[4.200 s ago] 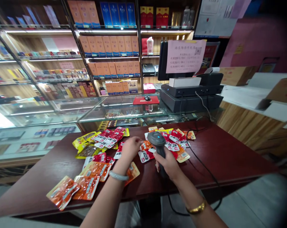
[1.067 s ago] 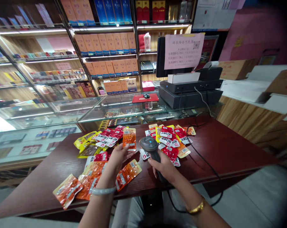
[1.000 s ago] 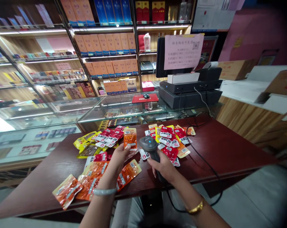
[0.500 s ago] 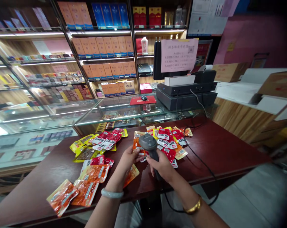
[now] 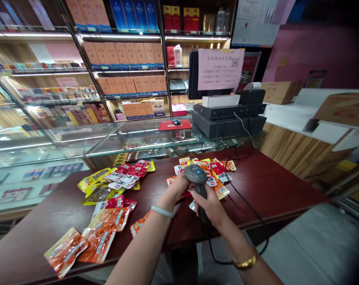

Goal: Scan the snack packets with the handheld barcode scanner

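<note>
Head view: I stand at a dark red table [image 5: 274,186] in a shop, with snack packets scattered across it.

What could go wrong: my left hand [image 5: 177,189] reaches over to the packets at the centre of the frame, right under the scanner [image 5: 196,178]. I judge that the wrist could sweep loose packets aside, or that the scanner head could knock the pile [image 5: 211,172] just behind it. The cable [image 5: 251,206] trails over the table edge at right, so I judge a tug could drag packets with it.

My fingers: my right hand [image 5: 211,206] is clenched round the scanner's grip, just right of centre, with the head pointing away from me. My left hand is curled, knuckles up, touching the scanner head and lying on an orange packet [image 5: 172,180] left of the pile. My fingertips are hidden, so I cannot tell whether they pinch it or just rest there.

Around them: red and yellow packets [image 5: 120,180] lie left of centre, orange ones [image 5: 87,243] at lower left. A till [image 5: 230,114] stands on the glass counter [image 5: 123,134] behind, with shelves [image 5: 123,51] of boxes across the top.
</note>
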`<state>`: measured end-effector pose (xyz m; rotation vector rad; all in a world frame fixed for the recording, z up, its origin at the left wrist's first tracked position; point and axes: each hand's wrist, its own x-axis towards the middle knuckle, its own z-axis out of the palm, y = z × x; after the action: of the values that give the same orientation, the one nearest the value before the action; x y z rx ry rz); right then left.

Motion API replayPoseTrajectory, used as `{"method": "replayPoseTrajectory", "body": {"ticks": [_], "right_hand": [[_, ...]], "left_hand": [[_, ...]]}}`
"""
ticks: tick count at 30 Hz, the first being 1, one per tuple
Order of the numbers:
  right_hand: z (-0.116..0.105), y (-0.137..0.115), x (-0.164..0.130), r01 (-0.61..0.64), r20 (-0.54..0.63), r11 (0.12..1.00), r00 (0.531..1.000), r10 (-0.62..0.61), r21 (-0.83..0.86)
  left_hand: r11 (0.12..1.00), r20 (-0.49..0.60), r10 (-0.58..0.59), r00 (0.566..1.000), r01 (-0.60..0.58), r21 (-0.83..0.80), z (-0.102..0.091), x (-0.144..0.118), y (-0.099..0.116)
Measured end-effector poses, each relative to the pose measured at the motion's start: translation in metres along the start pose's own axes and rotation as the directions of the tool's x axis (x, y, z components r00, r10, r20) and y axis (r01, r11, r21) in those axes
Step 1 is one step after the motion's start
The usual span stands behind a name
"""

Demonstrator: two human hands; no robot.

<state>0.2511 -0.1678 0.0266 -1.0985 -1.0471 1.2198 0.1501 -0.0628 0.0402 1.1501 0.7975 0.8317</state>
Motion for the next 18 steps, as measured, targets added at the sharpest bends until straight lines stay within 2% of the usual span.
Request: {"method": "replayPoseTrajectory", "body": {"ticks": [1, 3, 5, 6, 7, 8, 10, 12, 13, 15, 18], "right_hand": [[-0.001, 0.000, 0.000, -0.006, 0.001, 1.000, 1.000, 0.006, -0.007], [-0.002, 0.002, -0.001, -0.028, 0.007, 0.999, 1.000, 0.028, -0.017], [-0.001, 0.005, -0.002, -0.039, 0.035, 0.999, 0.999, 0.039, -0.020], [0.001, 0.006, -0.003, -0.037, 0.059, 0.999, 0.998, 0.038, -0.021], [0.003, 0.007, -0.003, -0.032, 0.086, 0.999, 0.996, 0.034, -0.021], [0.006, 0.008, -0.004, -0.029, 0.116, 0.999, 0.993, 0.032, -0.022], [0.013, 0.011, -0.006, -0.038, 0.181, 0.999, 0.983, 0.041, -0.022], [0.022, 0.015, -0.007, -0.057, 0.238, 0.998, 0.969, 0.063, -0.031], [0.026, 0.018, -0.007, -0.062, 0.259, 0.997, 0.963, 0.071, -0.041], [0.033, 0.024, -0.008, -0.066, 0.289, 0.996, 0.954, 0.083, -0.066], [0.040, 0.032, -0.010, -0.081, 0.322, 0.992, 0.941, 0.108, -0.096]], "left_hand": [[0.999, -0.012, 0.005, 1.000, -0.004, 0.053, -0.008, -0.003, 0.000], [0.967, -0.101, 0.023, 0.995, 0.003, 0.257, -0.031, -0.015, 0.006], [0.859, -0.185, 0.105, 0.977, 0.004, 0.512, -0.060, -0.038, 0.018], [0.757, -0.204, 0.144, 0.968, 0.025, 0.653, -0.076, -0.053, 0.024], [0.616, -0.206, 0.145, 0.968, 0.074, 0.784, -0.091, -0.069, 0.031], [0.453, -0.215, 0.121, 0.969, 0.139, 0.881, -0.104, -0.085, 0.036], [0.152, -0.220, 0.031, 0.975, 0.213, 0.965, -0.125, -0.117, 0.041], [-0.048, -0.259, -0.068, 0.964, 0.256, 0.965, -0.134, -0.141, 0.037], [-0.107, -0.279, -0.099, 0.955, 0.269, 0.957, -0.135, -0.150, 0.033], [-0.173, -0.307, -0.110, 0.945, 0.286, 0.942, -0.132, -0.159, 0.021], [-0.211, -0.321, -0.094, 0.942, 0.297, 0.931, -0.122, -0.159, 0.009]]}}
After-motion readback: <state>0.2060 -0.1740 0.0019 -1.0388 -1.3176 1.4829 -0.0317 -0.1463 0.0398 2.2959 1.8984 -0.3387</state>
